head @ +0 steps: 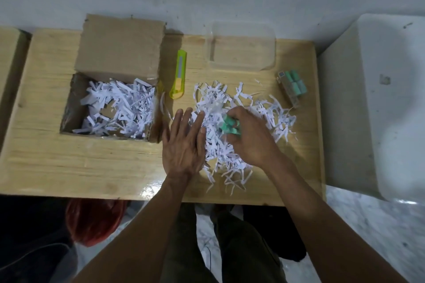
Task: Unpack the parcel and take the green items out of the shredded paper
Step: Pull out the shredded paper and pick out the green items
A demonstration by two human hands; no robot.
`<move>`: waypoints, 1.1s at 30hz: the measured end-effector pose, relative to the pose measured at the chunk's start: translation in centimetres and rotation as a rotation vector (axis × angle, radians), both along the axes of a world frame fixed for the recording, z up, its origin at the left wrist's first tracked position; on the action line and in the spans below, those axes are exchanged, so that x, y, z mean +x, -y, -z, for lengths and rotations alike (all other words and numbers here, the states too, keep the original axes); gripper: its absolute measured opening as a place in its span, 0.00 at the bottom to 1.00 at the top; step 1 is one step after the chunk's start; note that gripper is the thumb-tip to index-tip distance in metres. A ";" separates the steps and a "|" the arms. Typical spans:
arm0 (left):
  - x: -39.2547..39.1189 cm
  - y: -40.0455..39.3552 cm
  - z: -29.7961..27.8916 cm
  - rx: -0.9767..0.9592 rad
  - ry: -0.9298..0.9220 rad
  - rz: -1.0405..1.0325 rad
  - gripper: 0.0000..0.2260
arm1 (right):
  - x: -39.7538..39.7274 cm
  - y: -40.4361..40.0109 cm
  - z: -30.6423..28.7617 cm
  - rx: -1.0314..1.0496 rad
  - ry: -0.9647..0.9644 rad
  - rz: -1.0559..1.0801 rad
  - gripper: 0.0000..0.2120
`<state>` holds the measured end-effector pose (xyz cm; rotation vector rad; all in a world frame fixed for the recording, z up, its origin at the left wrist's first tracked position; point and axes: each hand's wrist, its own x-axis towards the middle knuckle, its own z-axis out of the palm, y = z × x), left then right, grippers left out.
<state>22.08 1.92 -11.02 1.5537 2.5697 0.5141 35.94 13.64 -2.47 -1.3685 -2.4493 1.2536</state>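
Fingers of the right hand [249,138] curl round green items [230,127] atop the paper pile [232,122], partly hiding them. Left hand [184,142] lies flat, fingers straight, against the pile's edge beside the box [110,89].

White shredded paper [232,122] lies heaped beside the brown cardboard box [119,53]. Right of the box lies a yellow-green utility knife [178,75]; farther right, mint-green items [296,84]. The table [57,163] is pale, streaky wood.
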 end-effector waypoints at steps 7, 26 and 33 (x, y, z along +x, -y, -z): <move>-0.1 0.1 0.3 0.005 -0.039 0.019 0.21 | 1.3 -0.6 -2.4 -0.367 -0.371 0.411 0.15; 0.0 0.0 0.0 0.004 -0.028 0.003 0.21 | 1.9 -4.5 -5.7 0.087 0.462 -0.050 0.28; -0.2 0.2 -0.2 0.012 0.064 0.002 0.22 | 4.1 -2.0 -5.9 -0.177 0.036 0.262 0.22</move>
